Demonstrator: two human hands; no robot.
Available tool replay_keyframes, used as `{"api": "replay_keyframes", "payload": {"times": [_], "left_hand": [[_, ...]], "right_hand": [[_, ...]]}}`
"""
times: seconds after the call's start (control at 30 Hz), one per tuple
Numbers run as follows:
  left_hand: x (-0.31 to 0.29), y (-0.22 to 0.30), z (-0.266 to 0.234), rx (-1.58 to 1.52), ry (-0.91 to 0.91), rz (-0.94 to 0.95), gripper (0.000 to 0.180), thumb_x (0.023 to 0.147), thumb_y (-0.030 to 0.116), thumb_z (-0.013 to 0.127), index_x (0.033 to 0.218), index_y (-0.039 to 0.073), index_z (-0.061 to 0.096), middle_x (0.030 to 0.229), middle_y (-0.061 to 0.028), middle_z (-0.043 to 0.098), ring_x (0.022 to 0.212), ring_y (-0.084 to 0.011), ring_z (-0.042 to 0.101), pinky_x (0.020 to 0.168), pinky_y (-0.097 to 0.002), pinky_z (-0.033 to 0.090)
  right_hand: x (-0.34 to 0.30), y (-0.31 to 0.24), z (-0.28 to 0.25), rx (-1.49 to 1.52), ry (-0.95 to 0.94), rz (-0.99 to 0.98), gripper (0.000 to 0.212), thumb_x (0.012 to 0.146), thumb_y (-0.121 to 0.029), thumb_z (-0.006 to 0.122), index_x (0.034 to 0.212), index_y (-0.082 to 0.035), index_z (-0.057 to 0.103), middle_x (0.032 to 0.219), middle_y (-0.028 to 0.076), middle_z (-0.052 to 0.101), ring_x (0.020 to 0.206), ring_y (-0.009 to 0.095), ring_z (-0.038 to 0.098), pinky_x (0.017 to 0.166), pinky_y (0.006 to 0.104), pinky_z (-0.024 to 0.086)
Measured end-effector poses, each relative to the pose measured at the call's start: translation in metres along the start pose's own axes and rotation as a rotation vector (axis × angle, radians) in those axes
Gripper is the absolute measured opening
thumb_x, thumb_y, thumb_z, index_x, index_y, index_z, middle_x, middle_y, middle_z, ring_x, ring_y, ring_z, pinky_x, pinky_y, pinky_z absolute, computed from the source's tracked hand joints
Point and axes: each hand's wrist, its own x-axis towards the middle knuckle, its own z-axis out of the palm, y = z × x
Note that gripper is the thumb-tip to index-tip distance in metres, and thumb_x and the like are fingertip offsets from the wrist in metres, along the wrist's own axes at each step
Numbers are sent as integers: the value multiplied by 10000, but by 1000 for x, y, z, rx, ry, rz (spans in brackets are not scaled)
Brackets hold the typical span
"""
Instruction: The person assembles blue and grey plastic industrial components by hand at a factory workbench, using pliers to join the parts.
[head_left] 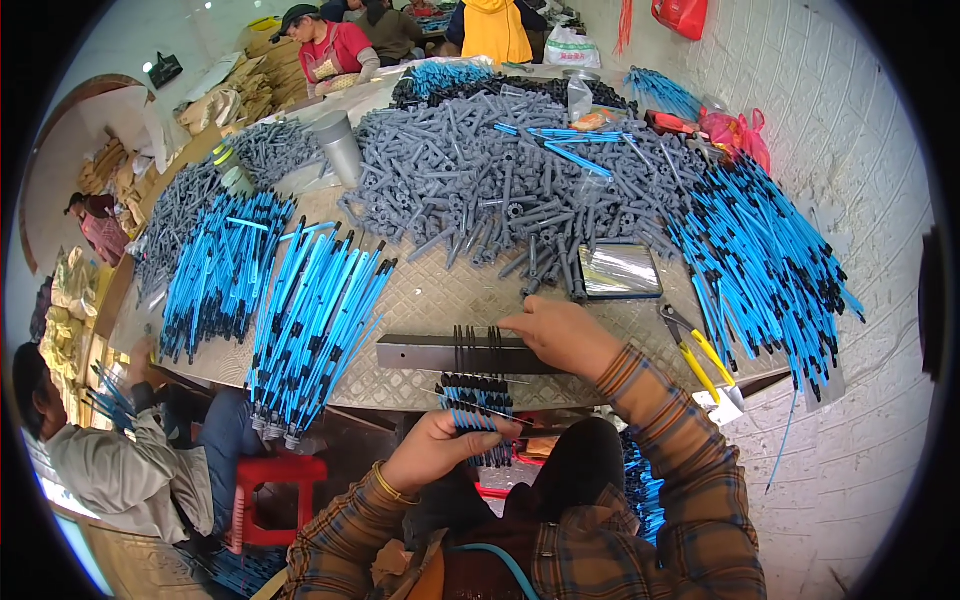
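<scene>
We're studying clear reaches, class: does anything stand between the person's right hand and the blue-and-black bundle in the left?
Nothing visible does. The right hand has its fingers beside the thin black tips of the bundle, where they cross the dark bar. The left hand holds the bundle nearer the body.

Left hand (pixel 437 452) curled, right hand (pixel 565 335) farther forward, forearms angled inward

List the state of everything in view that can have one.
Left hand, closed on a row of blue rods with black parts
Right hand, fingers bent at the row's far end; contact unclear
Dark bar, lying flat near the table edge
Yellow-handled pliers, handles spread
Grey cylinder, standing; lid unclear
Grey plastic pieces, heaped loose
Red stool, upright
</scene>
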Motion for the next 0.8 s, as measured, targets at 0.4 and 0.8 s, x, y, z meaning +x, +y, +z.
{"api": "replay_keyframes", "payload": {"times": [0.4,0.8], "left_hand": [[-4,5,-12,-51,-6,-35,202,854,34,543,1035,-29,607,1039,-139,630,1011,-230,587,911,-350,439],[-5,3,-19,-70,-53,-25,188,874,37,535,1052,12,592,1041,-101,630,1021,-192,582,898,-322,449]], "right_hand": [[11,-7,1,-15,-31,-32,246,805,-128,523,1029,-155,622,826,124,540,717,331,568,614,413,468],[16,-16,2,53,-55,8,252,809,-139,485,1012,-146,635,873,117,577,778,317,593,667,406,485]]}}
